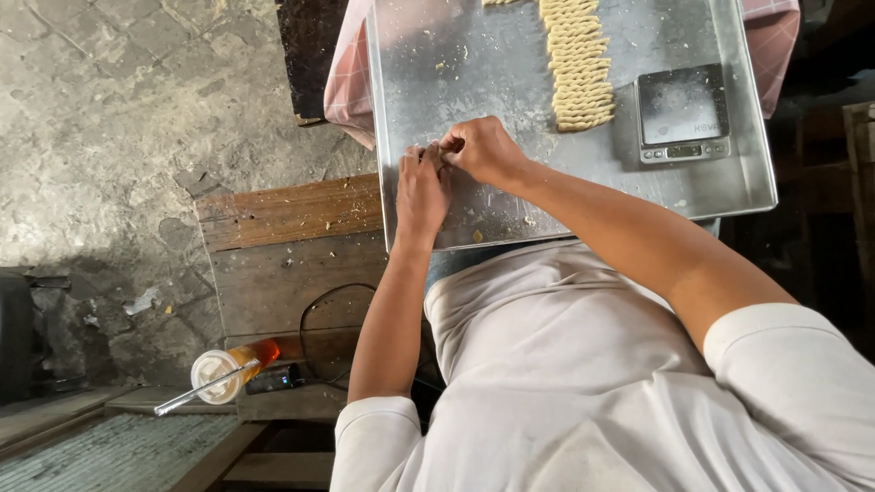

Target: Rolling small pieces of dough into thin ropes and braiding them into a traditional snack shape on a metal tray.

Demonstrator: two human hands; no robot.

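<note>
Pinching a small piece of dough (439, 148), the fingers of both hands meet just above the bare metal of the tray (510, 196). The left hand (421, 189) lies flat along the tray with its fingertips pressed together on the dough; the right hand (483, 150) curls over from the other side, fingers closed on the same piece. The dough itself is almost wholly hidden between them, so its shape cannot be told.

Beyond the right fingers, further up the tray, a long row of twisted dough pieces (578, 64) lies stacked side by side. To the right of those, well apart from the fingers, sits a small scale (683, 114). Crumbs and flour dust the tray around the hands. A checked cloth (344, 82) shows under the tray's far edges, and a wooden table (292, 246) carries it all. Low to the left, well away, a plastic cup (228, 369) with a straw stands by a cable.

Judging from here, the piece could tear or twist unevenly if the fingers pull too hard, since it is thin and soft. The tray overhangs toward the lap, so a heavy press near that edge might tip it.
</note>
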